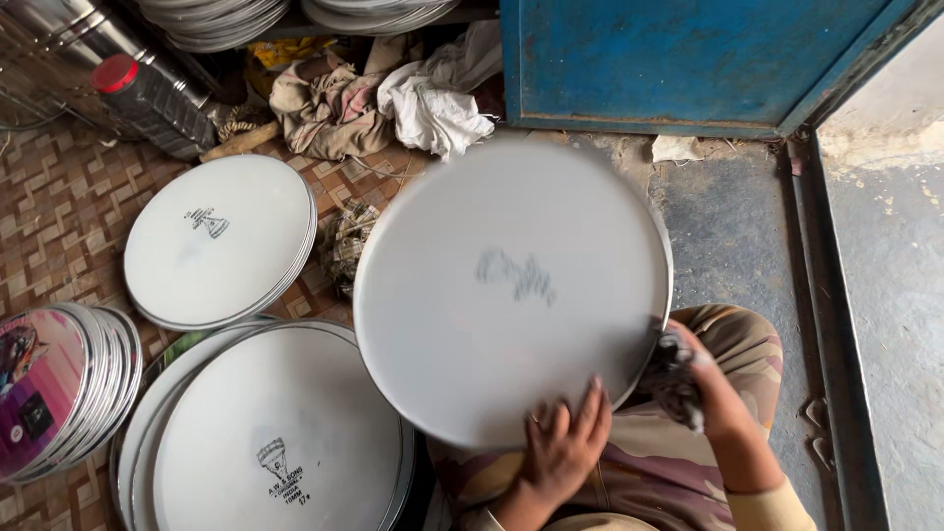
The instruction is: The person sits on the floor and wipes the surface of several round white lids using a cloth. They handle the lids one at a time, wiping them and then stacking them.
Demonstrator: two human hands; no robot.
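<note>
Left hand (562, 447) nearest camera: fingers spread flat against lower rim of large round steel plate (511, 295), steadying it, no closed grasp. Plate tilted above lap, blurred mark at centre. Right hand (703, 388) at plate's right edge, clamped on dark rag (672, 379) pressed to rim. Left of left hand: stack of plates (285, 433) on floor; beyond, second stack (221, 241). Above plate: crumpled cloths (393, 98), blue door (688, 59).
</note>
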